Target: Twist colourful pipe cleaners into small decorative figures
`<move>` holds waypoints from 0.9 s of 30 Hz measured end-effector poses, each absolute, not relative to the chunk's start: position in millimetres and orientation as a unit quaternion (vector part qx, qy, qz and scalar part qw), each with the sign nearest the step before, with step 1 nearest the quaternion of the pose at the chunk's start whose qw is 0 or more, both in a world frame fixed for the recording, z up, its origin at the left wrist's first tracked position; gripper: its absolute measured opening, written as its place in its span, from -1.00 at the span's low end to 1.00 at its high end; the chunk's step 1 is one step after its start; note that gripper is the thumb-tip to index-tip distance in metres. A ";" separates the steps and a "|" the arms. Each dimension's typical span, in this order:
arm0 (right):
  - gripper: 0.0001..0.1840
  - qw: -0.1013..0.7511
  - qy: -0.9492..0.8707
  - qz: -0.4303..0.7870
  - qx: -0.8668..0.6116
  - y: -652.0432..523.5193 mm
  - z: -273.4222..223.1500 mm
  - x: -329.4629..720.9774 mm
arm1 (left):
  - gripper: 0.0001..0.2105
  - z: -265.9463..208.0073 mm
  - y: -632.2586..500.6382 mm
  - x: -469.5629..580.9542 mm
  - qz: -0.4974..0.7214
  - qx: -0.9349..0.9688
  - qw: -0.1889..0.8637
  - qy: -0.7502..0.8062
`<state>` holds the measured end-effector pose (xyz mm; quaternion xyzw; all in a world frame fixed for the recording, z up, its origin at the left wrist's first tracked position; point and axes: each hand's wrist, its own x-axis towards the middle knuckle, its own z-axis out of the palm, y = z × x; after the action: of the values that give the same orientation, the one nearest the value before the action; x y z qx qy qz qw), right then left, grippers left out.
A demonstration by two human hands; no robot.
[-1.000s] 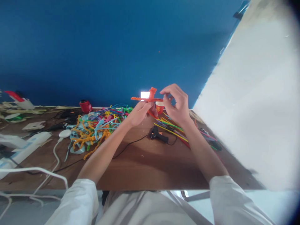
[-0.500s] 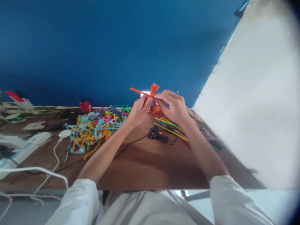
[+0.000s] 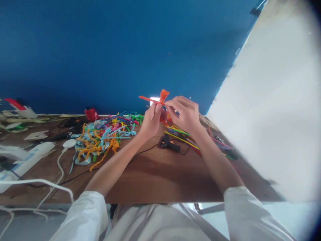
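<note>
Up in front of the blue wall, both hands are closed on an orange pipe cleaner piece [image 3: 164, 95]. Its upper part is a tight coil that widens toward the top, and one straight twisted end sticks out to the left. My left hand [image 3: 152, 120] pinches it from below, thumb uppermost. With bent fingers my right hand [image 3: 184, 112] pinches it at the base of the coil. More orange strands hang below the hands, partly hidden by the fingers. Beneath the hands a black glue gun [image 3: 170, 143] lies on the brown table [image 3: 150, 180].
Left of the hands is a tangled heap of coloured pipe cleaners [image 3: 100, 140]. Straight pipe cleaners [image 3: 185, 138] lie on the right. A red can [image 3: 91, 114] stands at the back, and a white power strip [image 3: 30, 164] with cables lies at the left.
My left hand has shifted slightly right and turned more upright. The orange coil has moved a little left and leans less. My right hand keeps its pinch.
</note>
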<state>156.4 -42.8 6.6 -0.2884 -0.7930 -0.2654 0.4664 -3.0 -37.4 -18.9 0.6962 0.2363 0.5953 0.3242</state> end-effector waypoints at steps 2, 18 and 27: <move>-0.77 0.467 -0.792 -0.267 -0.288 -41.4 5.7 157.4 | -0.58 -19.4 -36.3 -2.9 0.596 0.690 0.344 0.223; -0.80 0.413 -0.790 -0.334 -0.307 -43.7 8.3 158.4 | -0.67 -17.9 -23.7 -3.7 0.626 0.617 0.444 0.173; -0.75 0.419 -0.787 -0.282 -0.353 -44.9 5.1 151.4 | -0.66 -21.3 -18.8 -3.8 0.618 0.637 0.426 0.177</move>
<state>151.4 -44.9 5.1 -0.3533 -0.7874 -0.2825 0.4188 -3.8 -18.8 -21.3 0.6371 0.1767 0.6178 0.4256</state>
